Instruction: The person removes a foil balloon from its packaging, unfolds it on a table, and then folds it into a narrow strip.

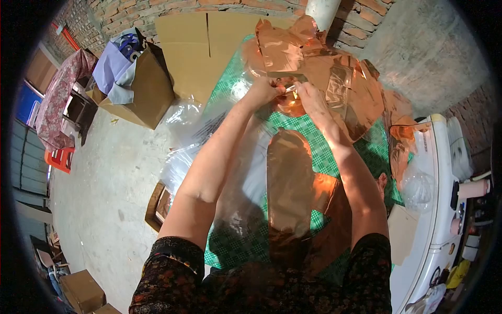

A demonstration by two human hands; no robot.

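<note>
Both of my hands reach to the far part of the green checked cloth, fingertips close together over a shiny copper foil balloon point(291, 107). My left hand point(265, 91) pinches one end of a small white strip point(290, 89). From the other side my right hand point(312, 98) is closed at the strip's other end. Exactly how the strip meets the foil is too small to tell. More crumpled copper foil balloons point(361, 99) are heaped beyond and right of my hands. Nearer me lies a flat, long copper foil balloon point(288, 180), between my forearms.
Clear plastic bags point(238, 193) cover the left side of the green cloth point(319, 141). A cardboard box point(144, 91) with cloth inside stands on the floor at left. Right of the cloth is a white appliance point(436, 183); a brick wall point(230, 6) rises behind.
</note>
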